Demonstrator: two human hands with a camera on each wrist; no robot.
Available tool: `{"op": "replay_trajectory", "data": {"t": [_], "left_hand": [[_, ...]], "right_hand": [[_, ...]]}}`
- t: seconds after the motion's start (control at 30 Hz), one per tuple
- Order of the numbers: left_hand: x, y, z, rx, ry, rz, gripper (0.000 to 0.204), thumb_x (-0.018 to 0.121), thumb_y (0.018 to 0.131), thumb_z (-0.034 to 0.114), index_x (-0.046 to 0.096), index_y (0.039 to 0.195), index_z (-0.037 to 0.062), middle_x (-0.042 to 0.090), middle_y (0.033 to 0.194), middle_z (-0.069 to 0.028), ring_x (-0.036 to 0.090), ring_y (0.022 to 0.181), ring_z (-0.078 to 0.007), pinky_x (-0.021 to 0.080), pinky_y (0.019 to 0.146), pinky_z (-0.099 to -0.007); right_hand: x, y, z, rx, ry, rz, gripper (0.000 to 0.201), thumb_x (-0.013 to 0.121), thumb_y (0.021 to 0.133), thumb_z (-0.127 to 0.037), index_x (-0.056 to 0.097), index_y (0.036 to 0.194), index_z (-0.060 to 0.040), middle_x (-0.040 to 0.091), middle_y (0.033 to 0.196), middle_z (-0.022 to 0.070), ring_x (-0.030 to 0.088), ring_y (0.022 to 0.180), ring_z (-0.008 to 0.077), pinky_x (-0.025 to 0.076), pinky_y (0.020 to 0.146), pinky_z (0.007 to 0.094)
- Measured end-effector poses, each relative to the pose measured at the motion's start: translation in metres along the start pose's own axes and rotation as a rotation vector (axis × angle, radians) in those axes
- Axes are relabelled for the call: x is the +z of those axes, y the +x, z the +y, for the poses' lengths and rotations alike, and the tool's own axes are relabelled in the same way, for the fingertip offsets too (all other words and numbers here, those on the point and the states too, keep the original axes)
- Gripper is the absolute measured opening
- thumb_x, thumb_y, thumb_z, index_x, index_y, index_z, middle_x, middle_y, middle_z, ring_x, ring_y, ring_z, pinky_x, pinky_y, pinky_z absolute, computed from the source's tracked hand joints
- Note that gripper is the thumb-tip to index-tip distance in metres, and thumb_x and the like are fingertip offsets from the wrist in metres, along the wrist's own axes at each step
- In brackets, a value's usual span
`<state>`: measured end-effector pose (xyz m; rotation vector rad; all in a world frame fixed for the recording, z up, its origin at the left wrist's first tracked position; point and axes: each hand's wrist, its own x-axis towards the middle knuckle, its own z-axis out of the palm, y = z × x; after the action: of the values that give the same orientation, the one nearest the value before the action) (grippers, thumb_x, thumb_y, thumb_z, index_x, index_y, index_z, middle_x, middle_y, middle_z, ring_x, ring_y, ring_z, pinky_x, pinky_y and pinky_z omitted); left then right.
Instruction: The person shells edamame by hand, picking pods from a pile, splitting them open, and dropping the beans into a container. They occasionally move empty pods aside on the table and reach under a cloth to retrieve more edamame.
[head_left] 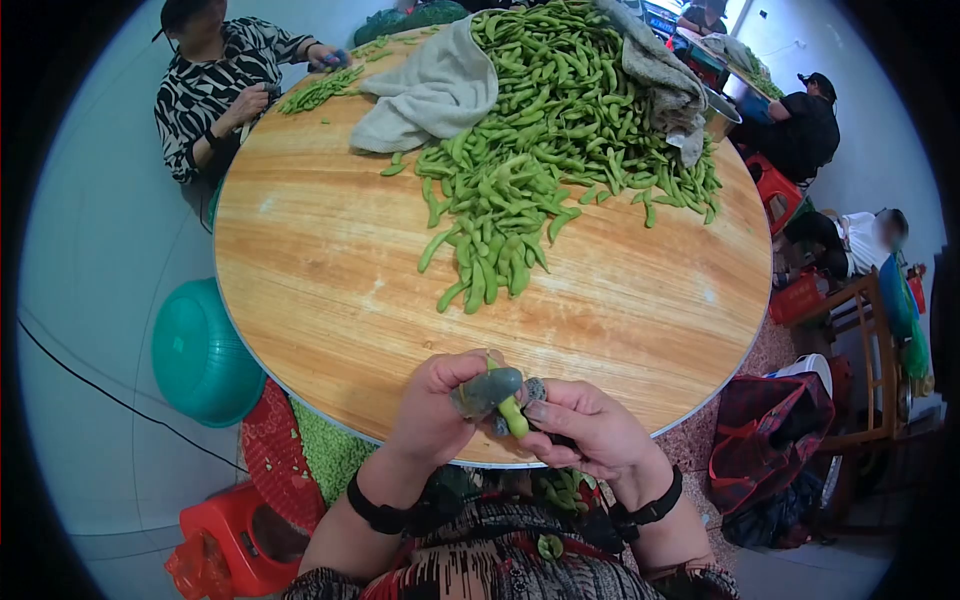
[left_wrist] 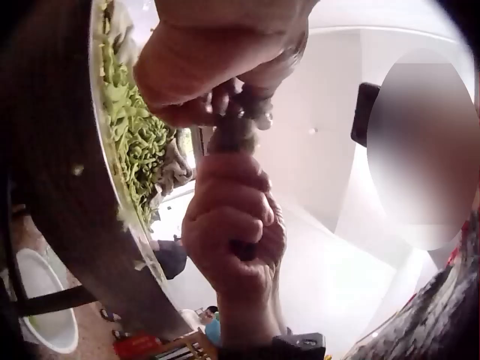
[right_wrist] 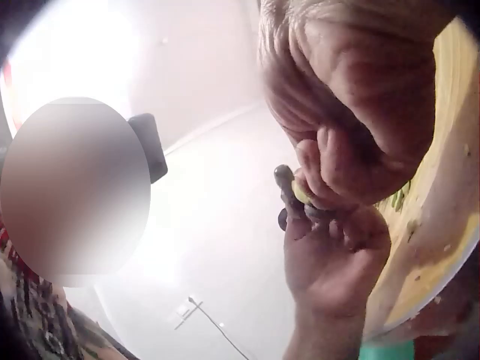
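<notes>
Close over the near edge of the round table, a green soybean pod (head_left: 514, 417) is held between both hands. My left hand (head_left: 432, 408) pinches its upper part, with a grey-green cover (head_left: 484, 393) on the thumb lying across it. The right hand (head_left: 592, 428) grips the pod's lower end with curled fingers; dark covers show on its fingertips. In the right wrist view a yellow-green bit of the pod (right_wrist: 301, 190) peeks out between the hands. The left wrist view shows both hands meeting, with the pod mostly hidden. Beyond them lies a big heap of soybean pods (head_left: 560, 90).
Grey cloths (head_left: 440, 90) lie against the heap on the wooden table (head_left: 330, 250). A person (head_left: 225, 80) sits at the far left with a small pile of pods. Below the left edge are a teal basin (head_left: 200, 350), a red stool (head_left: 230, 530) and shelled beans (head_left: 330, 450).
</notes>
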<state>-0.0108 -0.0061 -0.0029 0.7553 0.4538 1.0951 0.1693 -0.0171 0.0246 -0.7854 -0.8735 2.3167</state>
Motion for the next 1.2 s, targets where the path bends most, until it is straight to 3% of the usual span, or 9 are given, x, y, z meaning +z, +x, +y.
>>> {"op": "replay_trajectory", "data": {"t": [0.13, 0.2, 0.3, 0.53, 0.63, 0.7, 0.93, 1.0, 1.2], "left_hand": [[-0.001, 0.006, -0.005, -0.104, -0.086, 0.109, 0.006, 0.059, 0.080, 0.000, 0.058, 0.085, 0.0022, 0.055, 0.075, -0.0010, 0.049, 0.067, -0.0042, 0.034, 0.053, -0.0176], [0.011, 0.012, -0.010, 0.056, 0.325, 0.310, 0.012, 0.060, 0.081, 0.003, 0.056, 0.093, 0.0032, 0.056, 0.079, 0.0000, 0.049, 0.068, -0.0029, 0.033, 0.054, -0.0160], [0.005, 0.020, -0.021, 0.190, 0.396, 0.342, 0.016, 0.061, 0.080, 0.002, 0.055, 0.096, 0.0028, 0.057, 0.083, 0.0009, 0.051, 0.072, -0.0035, 0.038, 0.059, -0.0156], [0.004, 0.029, -0.028, 0.195, 0.515, 0.412, 0.015, 0.059, 0.082, 0.000, 0.055, 0.096, -0.0013, 0.058, 0.086, -0.0006, 0.054, 0.077, -0.0058, 0.044, 0.071, -0.0186], [-0.003, 0.029, -0.025, 0.175, 0.389, 0.389, 0.026, 0.056, 0.081, -0.003, 0.056, 0.107, -0.0006, 0.059, 0.095, -0.0014, 0.049, 0.074, -0.0014, 0.036, 0.056, -0.0142], [0.001, 0.025, -0.020, 0.088, 0.225, 0.394, 0.032, 0.052, 0.082, -0.004, 0.054, 0.114, -0.0011, 0.060, 0.098, -0.0029, 0.047, 0.071, -0.0004, 0.030, 0.050, -0.0138], [-0.004, 0.021, -0.019, 0.010, -0.045, 0.494, 0.045, 0.045, 0.082, -0.009, 0.046, 0.125, 0.0006, 0.059, 0.093, -0.0002, 0.044, 0.067, -0.0007, 0.028, 0.049, -0.0142], [-0.007, 0.018, -0.019, 0.145, 0.594, 0.305, 0.050, 0.045, 0.082, -0.007, 0.041, 0.131, 0.0042, 0.056, 0.086, 0.0009, 0.046, 0.067, -0.0032, 0.034, 0.052, -0.0153], [0.020, 0.007, -0.011, 0.238, 0.738, 0.217, 0.055, 0.050, 0.077, -0.009, 0.042, 0.130, 0.0059, 0.057, 0.079, -0.0047, 0.055, 0.066, -0.0135, 0.046, 0.063, -0.0237]], "right_hand": [[-0.004, 0.010, 0.001, 0.001, -0.027, 0.118, 0.018, 0.045, 0.093, -0.016, 0.054, 0.089, -0.0012, 0.049, 0.061, 0.0030, 0.040, 0.045, 0.0090, 0.031, 0.042, 0.0221], [-0.008, 0.020, 0.004, -0.475, -0.999, 0.451, 0.017, 0.050, 0.088, -0.015, 0.053, 0.083, 0.0010, 0.050, 0.056, 0.0141, 0.049, 0.046, 0.0240, 0.038, 0.045, 0.0308], [-0.001, 0.026, -0.004, -0.531, -1.240, 0.600, 0.014, 0.053, 0.083, -0.011, 0.051, 0.079, 0.0018, 0.049, 0.057, 0.0218, 0.053, 0.055, 0.0361, 0.042, 0.051, 0.0384], [-0.008, 0.045, 0.001, -0.557, -1.259, 0.646, 0.008, 0.053, 0.081, -0.006, 0.051, 0.078, 0.0008, 0.053, 0.060, 0.0218, 0.054, 0.057, 0.0375, 0.043, 0.052, 0.0406], [-0.005, 0.046, 0.000, -0.532, -1.380, 0.676, 0.010, 0.054, 0.082, -0.008, 0.053, 0.079, 0.0014, 0.052, 0.060, 0.0207, 0.053, 0.054, 0.0336, 0.042, 0.051, 0.0362], [-0.017, 0.049, 0.001, -0.427, -0.981, 0.622, 0.012, 0.055, 0.083, -0.010, 0.054, 0.081, 0.0018, 0.051, 0.060, 0.0195, 0.052, 0.052, 0.0296, 0.041, 0.051, 0.0329], [-0.001, 0.043, -0.002, -0.466, -1.089, 0.658, 0.020, 0.054, 0.087, -0.016, 0.056, 0.079, 0.0020, 0.048, 0.056, 0.0099, 0.049, 0.053, 0.0123, 0.040, 0.051, 0.0280], [-0.003, 0.040, -0.011, -0.400, -0.815, 0.743, 0.023, 0.054, 0.088, -0.018, 0.055, 0.075, 0.0010, 0.050, 0.056, 0.0031, 0.046, 0.051, 0.0087, 0.037, 0.048, 0.0246], [-0.013, 0.028, -0.018, -0.224, -0.271, 0.412, 0.016, 0.054, 0.089, -0.017, 0.055, 0.081, -0.0036, 0.046, 0.059, -0.0047, 0.036, 0.046, 0.0021, 0.027, 0.041, 0.0161]]}}
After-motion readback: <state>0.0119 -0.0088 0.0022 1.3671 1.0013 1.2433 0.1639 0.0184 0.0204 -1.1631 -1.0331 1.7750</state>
